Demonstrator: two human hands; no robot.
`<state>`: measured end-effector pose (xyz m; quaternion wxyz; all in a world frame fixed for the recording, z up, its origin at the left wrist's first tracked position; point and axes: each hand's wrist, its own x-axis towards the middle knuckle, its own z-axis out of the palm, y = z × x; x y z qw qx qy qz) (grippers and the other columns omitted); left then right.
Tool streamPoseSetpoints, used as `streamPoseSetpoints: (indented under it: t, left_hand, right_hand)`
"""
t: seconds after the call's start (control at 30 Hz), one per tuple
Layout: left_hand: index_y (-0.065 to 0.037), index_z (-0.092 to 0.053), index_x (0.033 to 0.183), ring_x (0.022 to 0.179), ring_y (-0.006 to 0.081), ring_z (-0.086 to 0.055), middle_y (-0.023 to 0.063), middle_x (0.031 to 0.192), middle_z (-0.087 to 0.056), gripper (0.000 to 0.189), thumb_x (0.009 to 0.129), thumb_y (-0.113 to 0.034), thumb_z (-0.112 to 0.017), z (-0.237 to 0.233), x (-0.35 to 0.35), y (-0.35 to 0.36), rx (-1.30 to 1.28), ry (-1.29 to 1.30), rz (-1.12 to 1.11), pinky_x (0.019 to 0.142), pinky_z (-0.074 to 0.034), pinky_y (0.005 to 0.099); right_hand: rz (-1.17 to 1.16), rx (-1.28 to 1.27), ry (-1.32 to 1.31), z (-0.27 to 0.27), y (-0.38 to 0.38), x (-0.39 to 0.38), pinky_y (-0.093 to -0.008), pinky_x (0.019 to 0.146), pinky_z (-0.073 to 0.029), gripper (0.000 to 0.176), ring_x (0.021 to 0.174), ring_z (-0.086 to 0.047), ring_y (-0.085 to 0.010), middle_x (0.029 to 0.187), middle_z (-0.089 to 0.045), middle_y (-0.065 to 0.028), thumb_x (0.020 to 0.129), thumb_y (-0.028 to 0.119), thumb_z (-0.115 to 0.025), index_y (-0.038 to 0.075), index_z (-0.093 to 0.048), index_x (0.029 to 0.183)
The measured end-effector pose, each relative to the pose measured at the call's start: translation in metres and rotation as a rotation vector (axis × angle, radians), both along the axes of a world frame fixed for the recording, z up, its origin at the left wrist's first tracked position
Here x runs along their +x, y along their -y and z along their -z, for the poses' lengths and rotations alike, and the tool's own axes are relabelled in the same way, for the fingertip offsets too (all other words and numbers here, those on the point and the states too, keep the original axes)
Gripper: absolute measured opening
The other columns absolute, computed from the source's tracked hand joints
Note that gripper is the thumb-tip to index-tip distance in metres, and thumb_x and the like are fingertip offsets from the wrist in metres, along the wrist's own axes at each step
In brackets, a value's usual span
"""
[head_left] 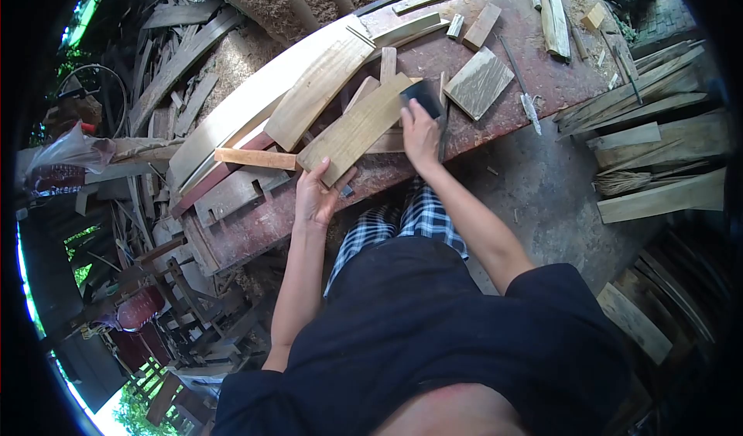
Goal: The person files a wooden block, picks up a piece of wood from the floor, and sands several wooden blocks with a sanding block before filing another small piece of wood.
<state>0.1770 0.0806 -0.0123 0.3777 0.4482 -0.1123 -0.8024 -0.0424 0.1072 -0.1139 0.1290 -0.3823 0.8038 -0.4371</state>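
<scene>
My left hand (316,192) grips the lower left end of a flat wooden board (357,126), thumb on its top face and fingers underneath. The board lies tilted across other pieces over the bench. At its far right end my right hand (421,135) is closed on a dark, flat, rectangular piece (426,100), which overlaps the board's corner in this view. A thin orange-brown strip of wood (255,158) reaches the board's left end. Just right of my right hand lies a rough wooden block (479,84) with pale streaks.
The reddish worktable (484,132) carries long pale planks (263,99), small wood blocks (481,25), a narrow metal tool (531,112) and a hammer (545,18). Stacked boards (658,149) stand at the right. Scrap wood (182,64) is piled at the left.
</scene>
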Motion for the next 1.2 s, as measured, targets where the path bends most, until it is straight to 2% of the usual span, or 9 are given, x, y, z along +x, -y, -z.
streamPoseSetpoints:
  t: [0.1, 0.17, 0.27, 0.4, 0.47, 0.67, 0.83, 1.1, 1.2]
  left_hand:
    - [-0.002, -0.041, 0.137, 0.126, 0.0320, -0.051, 0.0151, 0.134, -0.052, 0.049, 0.095, -0.017, -0.062, 0.009, 0.007, 0.000, -0.018, 0.061, 0.026, 0.105, -0.045, 0.0593]
    - [-0.006, -0.046, 0.135, 0.125, 0.0290, -0.053, 0.0125, 0.132, -0.055, 0.051, 0.095, -0.033, -0.063, 0.026, 0.021, 0.007, 0.073, -0.223, -0.064, 0.106, -0.046, 0.0508]
    - [-0.006, -0.049, 0.134, 0.125, 0.0262, -0.054, 0.0112, 0.130, -0.058, 0.056, 0.094, -0.043, -0.062, 0.007, 0.006, 0.002, 0.074, -0.003, -0.082, 0.107, -0.046, 0.0434]
    - [-0.005, -0.045, 0.136, 0.125, 0.0273, -0.053, 0.0120, 0.133, -0.056, 0.054, 0.095, -0.035, -0.063, 0.008, 0.006, -0.003, 0.057, 0.006, -0.048, 0.107, -0.046, 0.0446]
    - [-0.006, -0.042, 0.138, 0.125, 0.0285, -0.053, 0.0126, 0.134, -0.053, 0.050, 0.093, -0.011, -0.063, 0.002, 0.001, -0.006, -0.016, 0.096, 0.038, 0.107, -0.046, 0.0482]
    - [-0.003, -0.041, 0.135, 0.117, 0.0293, -0.058, 0.0153, 0.129, -0.055, 0.052, 0.087, 0.006, -0.061, 0.014, 0.009, -0.008, -0.002, 0.059, 0.049, 0.098, -0.053, 0.0464]
    - [-0.002, -0.036, 0.140, 0.127, 0.0321, -0.050, 0.0173, 0.138, -0.048, 0.057, 0.088, 0.008, -0.058, 0.006, 0.004, -0.011, 0.019, 0.072, 0.038, 0.109, -0.045, 0.0524]
    - [-0.004, -0.041, 0.134, 0.117, 0.0309, -0.058, 0.0151, 0.130, -0.054, 0.052, 0.087, 0.006, -0.063, 0.022, 0.007, -0.009, 0.038, 0.060, -0.007, 0.100, -0.052, 0.0509]
    - [-0.004, -0.043, 0.133, 0.119, 0.0289, -0.057, 0.0146, 0.127, -0.056, 0.052, 0.086, 0.004, -0.065, 0.020, 0.002, -0.017, 0.000, 0.089, -0.018, 0.098, -0.052, 0.0476]
  right_hand:
    - [-0.478, -0.265, -0.084, -0.067, -0.024, 0.068, -0.0399, 0.102, -0.048, 0.040, 0.117, -0.060, -0.0322, 0.122, -0.065, -0.0160, 0.078, -0.002, -0.059, 0.003, -0.064, 0.118]
    - [-0.714, -0.336, -0.020, -0.082, -0.037, 0.089, -0.0398, 0.102, -0.049, 0.045, 0.116, -0.061, -0.0324, 0.121, -0.065, -0.0161, 0.075, -0.005, -0.059, 0.004, -0.065, 0.118]
    - [-0.583, -0.341, -0.181, -0.043, -0.001, 0.039, -0.0398, 0.101, -0.049, 0.038, 0.112, -0.063, -0.0324, 0.121, -0.065, -0.0166, 0.078, -0.004, -0.056, 0.003, -0.066, 0.115]
    - [0.021, 0.061, -0.173, 0.004, 0.049, -0.038, -0.0419, 0.091, -0.051, 0.022, 0.108, -0.062, -0.0332, 0.113, -0.066, -0.0159, 0.091, 0.013, -0.056, 0.003, -0.067, 0.109]
    - [-0.130, -0.017, -0.109, 0.004, 0.041, -0.009, -0.0412, 0.095, -0.050, 0.024, 0.111, -0.061, -0.0329, 0.118, -0.065, -0.0161, 0.089, 0.010, -0.057, 0.004, -0.067, 0.111]
    - [-0.726, -0.291, -0.096, -0.046, 0.004, 0.040, -0.0402, 0.101, -0.048, 0.036, 0.116, -0.059, -0.0329, 0.123, -0.064, -0.0161, 0.081, -0.002, -0.054, 0.005, -0.066, 0.115]
    - [-0.112, 0.249, -0.079, 0.007, 0.059, -0.048, -0.0414, 0.091, -0.053, 0.031, 0.107, -0.063, -0.0349, 0.119, -0.064, -0.0181, 0.095, 0.020, -0.053, 0.003, -0.064, 0.118]
    - [-0.818, -0.236, -0.009, -0.054, 0.000, 0.042, -0.0404, 0.105, -0.046, 0.044, 0.119, -0.059, -0.0318, 0.124, -0.063, -0.0173, 0.080, -0.008, -0.050, 0.006, -0.065, 0.119]
    - [-0.306, -0.069, -0.053, 0.003, 0.041, -0.034, -0.0435, 0.090, -0.053, 0.026, 0.106, -0.063, -0.0395, 0.113, -0.066, -0.0223, 0.094, 0.010, -0.054, 0.001, -0.066, 0.115]
